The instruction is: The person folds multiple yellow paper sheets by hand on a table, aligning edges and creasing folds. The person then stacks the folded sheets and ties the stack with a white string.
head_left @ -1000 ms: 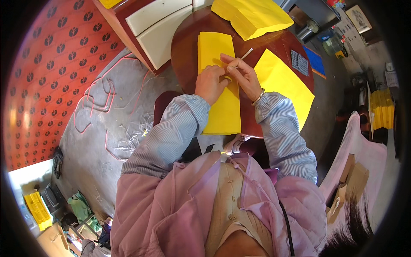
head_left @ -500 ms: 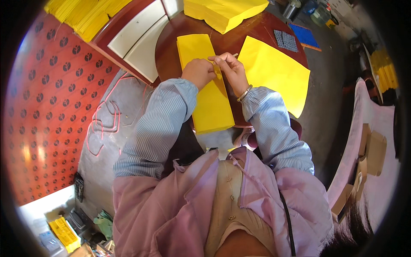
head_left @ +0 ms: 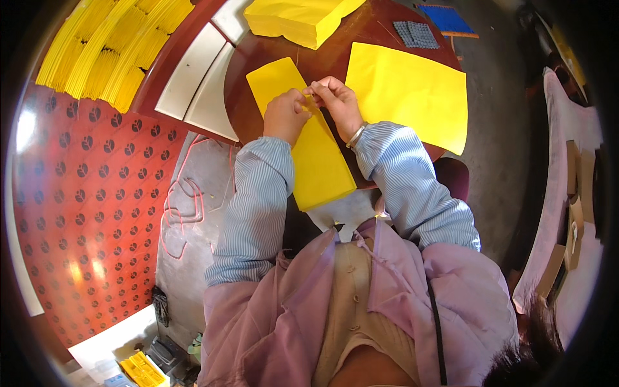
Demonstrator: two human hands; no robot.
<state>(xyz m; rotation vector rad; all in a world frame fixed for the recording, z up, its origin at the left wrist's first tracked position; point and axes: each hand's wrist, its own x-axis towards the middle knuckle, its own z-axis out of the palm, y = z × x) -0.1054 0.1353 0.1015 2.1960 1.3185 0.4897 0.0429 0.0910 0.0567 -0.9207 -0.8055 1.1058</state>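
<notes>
A long folded yellow piece [head_left: 322, 171], looking like paper or thin fabric, lies tilted across the near edge of the round dark-red table [head_left: 380, 19]. Over its upper half my two hands meet, fingertips almost touching. My left hand [head_left: 285, 116] is closed, its thumb and fingers pinched near the piece's right edge. My right hand [head_left: 338, 104] is pinched as well, thumb against fingertips. Anything between the fingers is too small to make out. Right of my right hand a wide flat yellow sheet [head_left: 406, 90] overhangs the table's edge.
A thick yellow stack [head_left: 303, 22] stands at the table's far side, near a grey-blue checked pad [head_left: 416, 34] and a blue panel [head_left: 448, 19]. Bundled yellow pieces [head_left: 116, 48] fill a surface at far left, above a red patterned board [head_left: 97, 193]. Pink cords [head_left: 184, 213] lie on the floor.
My view has shifted, so the table sits further left and higher. The folded piece is tilted more. A thin pale thing by my right fingers no longer shows; both hands stay pinched together.
</notes>
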